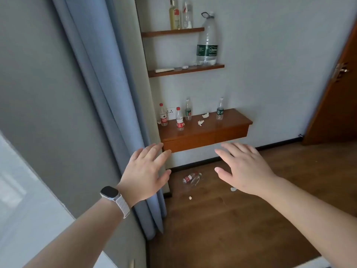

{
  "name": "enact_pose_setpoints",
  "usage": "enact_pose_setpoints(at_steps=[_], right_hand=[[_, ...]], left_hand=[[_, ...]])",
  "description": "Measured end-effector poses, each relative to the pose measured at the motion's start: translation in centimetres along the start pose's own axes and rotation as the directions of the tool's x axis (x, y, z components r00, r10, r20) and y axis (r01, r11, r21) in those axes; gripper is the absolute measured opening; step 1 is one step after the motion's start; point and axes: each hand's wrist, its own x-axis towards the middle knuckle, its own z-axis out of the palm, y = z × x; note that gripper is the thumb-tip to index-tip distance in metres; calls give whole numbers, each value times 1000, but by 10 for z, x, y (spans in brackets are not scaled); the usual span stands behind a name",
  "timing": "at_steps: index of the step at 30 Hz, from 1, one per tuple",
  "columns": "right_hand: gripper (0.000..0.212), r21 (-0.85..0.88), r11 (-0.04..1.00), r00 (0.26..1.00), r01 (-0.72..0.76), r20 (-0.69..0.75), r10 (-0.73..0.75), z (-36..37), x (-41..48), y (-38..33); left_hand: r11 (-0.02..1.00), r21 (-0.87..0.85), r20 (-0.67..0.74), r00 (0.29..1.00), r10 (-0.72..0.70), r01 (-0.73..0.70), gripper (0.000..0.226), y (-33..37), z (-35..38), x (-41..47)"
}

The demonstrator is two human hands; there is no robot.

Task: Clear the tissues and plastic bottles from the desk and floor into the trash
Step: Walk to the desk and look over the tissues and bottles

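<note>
The left hand and the right hand are both held out in the air in front of the desk. Their fingers are straight and spread, and they grasp nothing. The left wrist carries a watch.

On the desk four plastic bottles stand upright. A red-label bottle is at the back left corner. A second red-label bottle stands just beside it, a little nearer to the front edge. A green-label bottle is at the back edge, left of the middle. A second green-label bottle is at the back edge, right of the middle. Between the two green ones lie two crumpled tissues, apart from each other: one tissue near the back edge and another tissue closer to the middle of the surface.

On the wooden floor, below the left part of the desk and near the wall, a fallen red-label bottle and a clear bottle lie side by side. A small floor tissue lies near them, further from the wall. A second floor tissue shows just beside the right hand.

A blue curtain hangs at the left end of the desk. Above the desk are two wall shelves; the lower shelf holds a large bottle.
</note>
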Motion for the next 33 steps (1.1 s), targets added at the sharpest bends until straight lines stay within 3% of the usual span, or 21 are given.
enact_pose_setpoints(at_steps=[7,12,18,22,28,33], right_hand=[[62,1,1000,999,-15,48,15,40,29,10],[62,-22,996,991,-84,105,86,69,65,18],[60,-63,978,963,-200,174,208,94,121,25],[62,-56,955,942,-291,156,296,108,156,36],[62,-90,920,905,-380,168,390,123,172,58],[62,-123,909,895,-397,168,414,136,186,75]], left_hand=[[999,-43,40,999,20,-19,49,-10,44,31],[991,-109,18,997,78,-76,49,-26,90,81],[981,-158,124,983,133,-113,51,-66,154,153],[973,-180,112,979,169,-147,53,-94,192,206],[931,-258,106,950,292,-258,52,-85,226,235],[924,-300,132,948,288,-239,53,-81,246,250]])
